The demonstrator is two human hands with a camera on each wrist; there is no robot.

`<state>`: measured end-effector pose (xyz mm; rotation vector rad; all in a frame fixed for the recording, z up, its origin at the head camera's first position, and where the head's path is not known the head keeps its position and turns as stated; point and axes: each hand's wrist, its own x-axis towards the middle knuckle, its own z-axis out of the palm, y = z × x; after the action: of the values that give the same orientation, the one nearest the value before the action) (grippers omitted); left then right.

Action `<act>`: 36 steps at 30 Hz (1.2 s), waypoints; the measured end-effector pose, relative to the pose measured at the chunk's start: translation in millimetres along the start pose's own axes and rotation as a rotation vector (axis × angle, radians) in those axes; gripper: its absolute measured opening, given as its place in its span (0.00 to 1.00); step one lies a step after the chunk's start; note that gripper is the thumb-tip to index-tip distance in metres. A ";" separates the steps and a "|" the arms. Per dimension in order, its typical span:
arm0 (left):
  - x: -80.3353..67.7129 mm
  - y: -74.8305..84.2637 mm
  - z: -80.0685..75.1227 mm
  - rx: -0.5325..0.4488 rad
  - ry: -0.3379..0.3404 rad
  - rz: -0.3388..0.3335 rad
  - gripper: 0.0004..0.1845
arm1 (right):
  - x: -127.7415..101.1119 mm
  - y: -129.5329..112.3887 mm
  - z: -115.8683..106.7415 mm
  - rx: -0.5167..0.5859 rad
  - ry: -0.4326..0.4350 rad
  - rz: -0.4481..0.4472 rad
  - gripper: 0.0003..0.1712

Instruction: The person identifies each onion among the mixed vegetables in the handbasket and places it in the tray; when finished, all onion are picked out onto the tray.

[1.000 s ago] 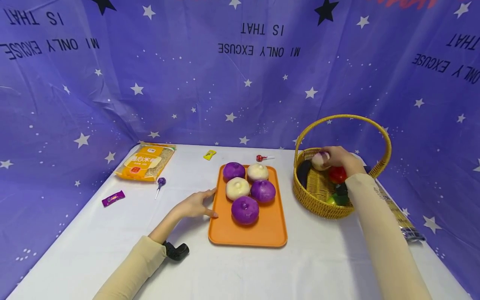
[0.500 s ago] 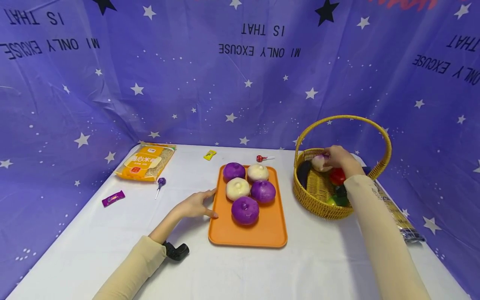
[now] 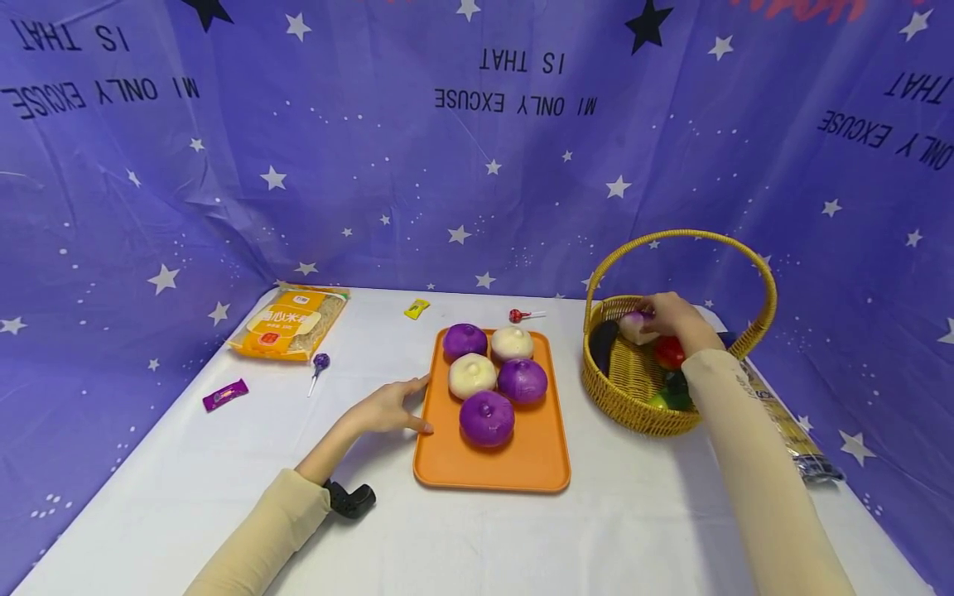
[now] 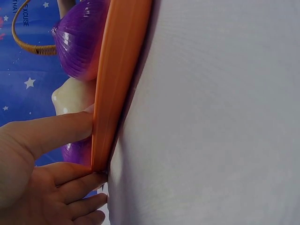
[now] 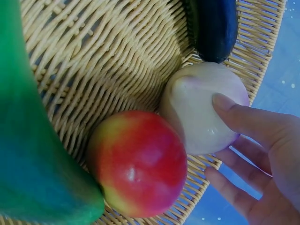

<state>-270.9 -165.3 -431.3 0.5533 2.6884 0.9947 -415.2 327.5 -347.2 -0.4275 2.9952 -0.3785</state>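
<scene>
The pale onion [image 5: 202,108] lies in the wicker basket [image 3: 633,396] on the right side of the table, touching the red apple [image 5: 138,162], and the right hand [image 3: 674,315] has its fingers curled around it. It looks smooth, glossy and light, maybe a little slippery, so a wide hold around its round middle seems the safest. Nearer, on the left, the left hand [image 3: 387,407] lies open, its straight fingers pressing the edge of the orange tray [image 3: 492,463].

My table [image 3: 224,488] wore a white cloth; on it lay an orange tray [image 3: 514,463], a wicker basket [image 3: 633,406], a yellow noodle packet [image 3: 291,323], two lollipops [image 3: 319,364] and wrapped candies [image 3: 224,395]
</scene>
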 end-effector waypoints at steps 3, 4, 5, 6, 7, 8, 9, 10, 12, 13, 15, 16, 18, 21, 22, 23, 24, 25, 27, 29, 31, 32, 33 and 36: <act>-0.5 1.2 0.3 0.000 -0.001 -0.003 0.51 | -1.4 0.4 -2.5 -0.024 0.015 -0.029 0.23; -0.6 1.5 0.3 0.001 -0.002 -0.003 0.51 | -2.1 0.5 -3.8 -0.033 0.026 -0.043 0.22; -0.8 1.7 0.3 0.002 -0.002 -0.004 0.51 | -2.9 0.4 -5.3 -0.041 0.039 -0.058 0.22; -0.9 1.8 0.3 0.003 -0.001 -0.005 0.51 | -4.0 0.0 -7.2 -0.050 0.051 -0.076 0.22; -1.1 1.9 0.2 0.004 0.000 -0.006 0.51 | -5.3 -0.8 -9.3 -0.060 0.063 -0.091 0.22; -1.2 1.9 0.1 0.005 0.001 -0.008 0.51 | -6.8 -2.1 -11.5 -0.064 0.071 -0.105 0.22; -1.3 1.8 0.1 0.007 0.002 -0.008 0.51 | -8.7 -3.3 -13.7 -0.065 0.076 -0.115 0.22; -1.4 1.7 0.1 0.006 0.002 -0.006 0.51 | -10.8 -5.1 -16.0 -0.070 0.081 -0.128 0.21; -1.3 1.4 0.3 0.001 0.001 -0.002 0.51 | -16.2 -9.6 -20.9 -0.081 0.085 -0.153 0.20; -1.2 1.2 0.5 -0.001 0.001 -0.002 0.51 | -19.0 -11.5 -22.8 -0.089 0.090 -0.165 0.20; -1.0 0.9 1.0 -0.004 -0.001 0.002 0.51 | -25.4 -15.1 -26.2 -0.108 0.104 -0.191 0.19; -0.9 0.8 1.2 -0.003 -0.001 0.004 0.51 | -29.2 -17.7 -27.7 -0.126 0.117 -0.206 0.19; -0.6 0.9 1.3 0.003 0.000 0.003 0.51 | -37.8 -23.1 -29.6 -0.152 0.150 -0.224 0.19; -0.4 0.9 0.3 0.012 0.002 0.002 0.51 | -55.5 -34.8 -31.9 -0.193 0.197 -0.247 0.22; -0.3 0.9 -0.2 0.014 0.001 0.002 0.51 | -62.2 -39.0 -31.7 -0.205 0.212 -0.255 0.23; -0.1 0.8 -0.6 0.015 0.001 0.001 0.51 | -69.2 -42.8 -31.2 -0.214 0.225 -0.267 0.24; 0.1 0.5 -1.0 0.015 0.000 0.000 0.51 | -76.4 -46.7 -30.3 -0.224 0.241 -0.281 0.25; 0.3 0.3 -1.3 0.014 0.000 -0.002 0.51 | -83.3 -50.5 -29.1 -0.229 0.259 -0.298 0.26; 0.6 -0.4 -1.6 0.016 0.000 -0.002 0.51 | -95.8 -57.1 -25.3 -0.237 0.304 -0.355 0.27; 0.8 -1.0 -1.7 0.017 -0.001 0.002 0.51 | -106.6 -63.4 -20.9 -0.229 0.357 -0.427 0.28; 0.8 -1.4 -1.5 0.017 -0.003 0.004 0.51 | -116.7 -70.3 -16.6 -0.218 0.403 -0.492 0.29; 0.7 -1.4 -1.5 0.016 -0.003 0.007 0.51 | -121.6 -73.6 -14.4 -0.215 0.422 -0.523 0.29; 0.6 -1.3 -1.5 0.015 -0.003 0.009 0.51 | -126.6 -77.0 -12.1 -0.213 0.438 -0.545 0.30; 0.5 -1.1 -1.3 0.011 -0.003 0.011 0.51 | -142.3 -87.6 -4.2 -0.212 0.470 -0.570 0.32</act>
<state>-272.0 -166.6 -431.1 0.5714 2.6920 0.9820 -256.5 287.7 -312.8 -1.4050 3.3164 -0.2165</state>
